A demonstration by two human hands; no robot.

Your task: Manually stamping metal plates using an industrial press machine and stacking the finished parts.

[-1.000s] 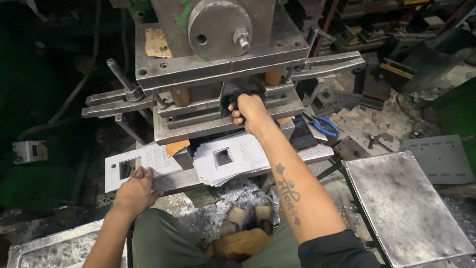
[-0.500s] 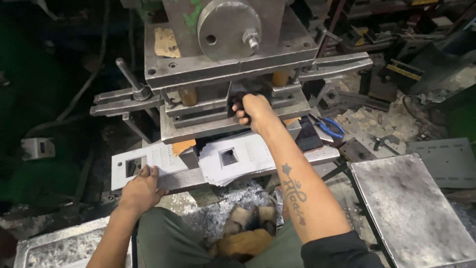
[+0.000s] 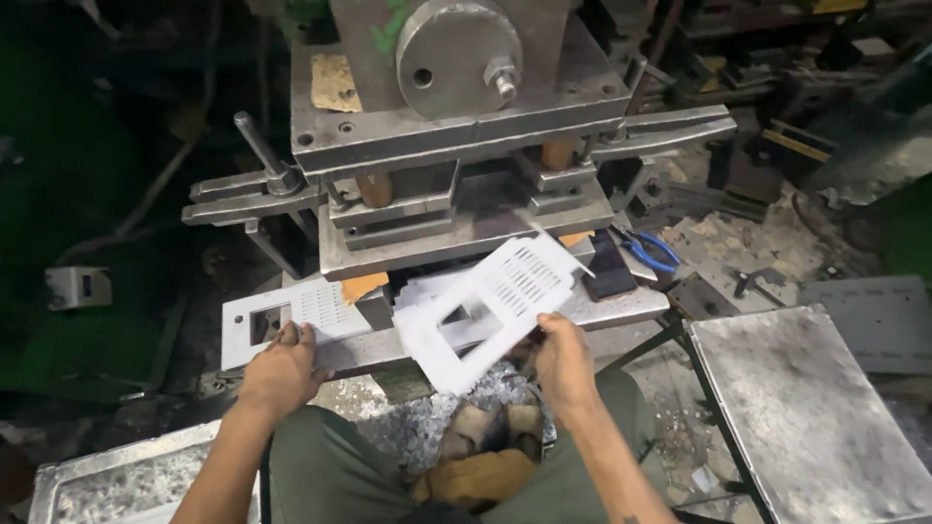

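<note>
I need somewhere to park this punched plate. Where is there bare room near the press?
The grey metal table at right is bare on top. The press ledge is crowded: a stack of plates, the left hand on another plate, a black block and blue pliers. The right hand holds the lifted plate.

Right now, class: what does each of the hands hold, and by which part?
The right hand holds a white perforated plate by its lower right edge. The left hand presses the near edge of another plate, lying flat.
</note>
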